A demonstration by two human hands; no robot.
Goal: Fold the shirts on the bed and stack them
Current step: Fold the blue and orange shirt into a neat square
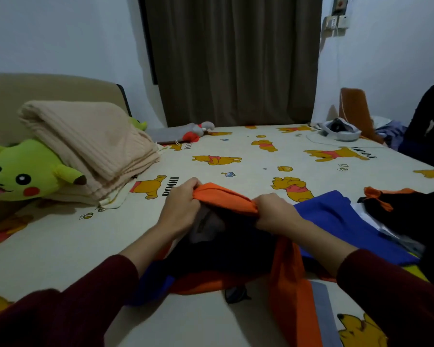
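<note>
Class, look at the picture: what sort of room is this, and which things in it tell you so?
Most likely a bedroom: a bed with a cartoon-bear sheet, a folded beige blanket and a green plush toy.

Pale bluish-white walls [60,33] close the room in, and the light is dim and cool. Dead centre at the back hangs a dark brown curtain [233,58], fully drawn, its folds dropping behind the far edge of the bed. The bed sheet [248,156] is cream, printed with yellow cartoon bears. On the left stands a beige padded headboard [8,101]. High on the right wall sits a switch and socket plate [336,21], a thin white cable [339,71] trailing down from it.
</note>
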